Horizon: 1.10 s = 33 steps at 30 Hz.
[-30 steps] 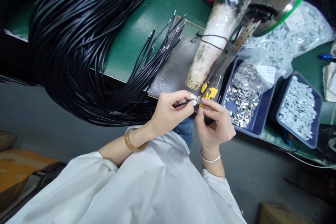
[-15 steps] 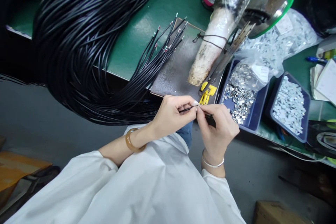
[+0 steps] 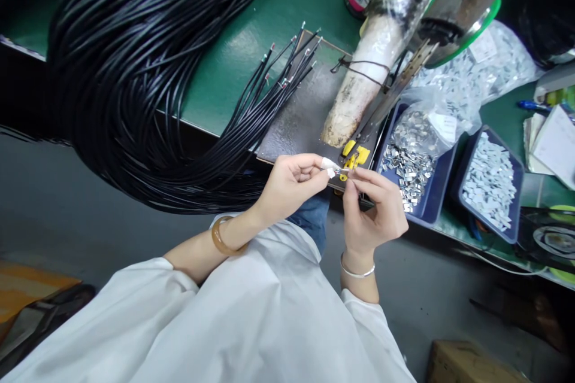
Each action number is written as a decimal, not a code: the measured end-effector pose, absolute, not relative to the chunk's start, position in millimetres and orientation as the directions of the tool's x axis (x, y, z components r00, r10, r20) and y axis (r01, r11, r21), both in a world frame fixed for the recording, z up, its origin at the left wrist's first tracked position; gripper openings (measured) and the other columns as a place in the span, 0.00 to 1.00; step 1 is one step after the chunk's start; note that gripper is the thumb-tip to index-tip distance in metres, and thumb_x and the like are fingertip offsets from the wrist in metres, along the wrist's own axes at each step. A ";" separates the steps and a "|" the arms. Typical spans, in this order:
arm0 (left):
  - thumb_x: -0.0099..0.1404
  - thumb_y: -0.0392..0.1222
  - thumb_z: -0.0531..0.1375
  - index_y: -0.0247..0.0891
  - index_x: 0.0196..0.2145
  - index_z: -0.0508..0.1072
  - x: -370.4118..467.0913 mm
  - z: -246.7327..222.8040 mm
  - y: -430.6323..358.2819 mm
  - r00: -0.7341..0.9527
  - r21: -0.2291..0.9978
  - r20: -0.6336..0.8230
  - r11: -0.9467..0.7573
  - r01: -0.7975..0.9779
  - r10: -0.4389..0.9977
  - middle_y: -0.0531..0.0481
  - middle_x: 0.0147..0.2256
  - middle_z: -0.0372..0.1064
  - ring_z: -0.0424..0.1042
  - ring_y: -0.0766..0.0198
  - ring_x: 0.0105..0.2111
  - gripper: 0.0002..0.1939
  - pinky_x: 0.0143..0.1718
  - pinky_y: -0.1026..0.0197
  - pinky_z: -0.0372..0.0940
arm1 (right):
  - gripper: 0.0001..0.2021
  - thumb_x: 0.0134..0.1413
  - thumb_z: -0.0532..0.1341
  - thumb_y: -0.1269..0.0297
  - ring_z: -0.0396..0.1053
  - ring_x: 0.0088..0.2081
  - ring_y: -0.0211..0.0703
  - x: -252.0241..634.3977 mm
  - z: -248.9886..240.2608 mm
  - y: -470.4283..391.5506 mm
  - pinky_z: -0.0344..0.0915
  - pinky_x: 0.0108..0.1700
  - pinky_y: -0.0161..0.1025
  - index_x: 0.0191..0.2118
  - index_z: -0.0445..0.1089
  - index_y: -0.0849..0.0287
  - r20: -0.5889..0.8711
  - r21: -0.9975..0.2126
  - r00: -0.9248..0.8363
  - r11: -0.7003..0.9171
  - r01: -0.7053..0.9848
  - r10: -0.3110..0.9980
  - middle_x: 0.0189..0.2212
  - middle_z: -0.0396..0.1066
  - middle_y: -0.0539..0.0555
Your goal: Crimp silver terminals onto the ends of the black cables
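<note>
From here I am seeing a thin, pale, faintly shiny wire end pinched in my left grip, my narrow right grip hovering close, its hold unclear.

Glossy green worktable, gray floor, brown cardboard box at lower right

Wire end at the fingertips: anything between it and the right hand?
Nothing visible: the wire end, pinched in the left hand, points toward the right hand. Contact is too small to tell. The yellow pieces show just beyond, not between.
</note>
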<state>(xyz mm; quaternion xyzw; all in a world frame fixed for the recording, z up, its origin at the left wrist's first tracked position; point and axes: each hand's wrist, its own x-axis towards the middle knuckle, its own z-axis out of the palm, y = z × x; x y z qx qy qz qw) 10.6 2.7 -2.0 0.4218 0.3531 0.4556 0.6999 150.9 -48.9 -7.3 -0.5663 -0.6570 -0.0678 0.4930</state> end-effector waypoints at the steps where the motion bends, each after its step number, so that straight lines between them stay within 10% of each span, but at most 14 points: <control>1: 0.57 0.38 0.67 0.33 0.29 0.78 11.6 -2.4 3.4 0.314 0.922 -0.101 0.207 -0.327 0.944 0.55 0.21 0.68 0.62 0.74 0.20 0.05 0.23 0.70 0.59 | 0.10 0.54 0.68 0.76 0.80 0.40 0.40 150.8 -7.4 -48.0 0.77 0.44 0.38 0.39 0.74 0.54 0.729 -0.446 0.101 0.359 0.820 0.677 0.39 0.80 0.50; 27: 0.60 0.38 0.65 0.35 0.26 0.76 17.5 -1.8 8.2 0.246 0.984 -0.043 0.083 -0.156 0.968 0.57 0.18 0.57 0.53 0.73 0.19 0.06 0.21 0.67 0.51 | 0.10 0.54 0.68 0.74 0.79 0.39 0.40 148.4 -10.5 -38.8 0.78 0.42 0.38 0.39 0.72 0.53 0.751 -0.413 0.076 0.377 0.829 0.655 0.39 0.80 0.50; 33: 0.62 0.38 0.62 0.34 0.28 0.75 15.2 -2.3 3.1 0.290 0.986 -0.044 0.087 -0.140 0.956 0.59 0.18 0.53 0.50 0.74 0.18 0.06 0.19 0.67 0.47 | 0.06 0.58 0.65 0.71 0.79 0.34 0.41 167.4 -9.2 -55.0 0.76 0.34 0.40 0.40 0.72 0.52 0.627 -0.612 0.185 0.332 0.718 0.757 0.33 0.79 0.47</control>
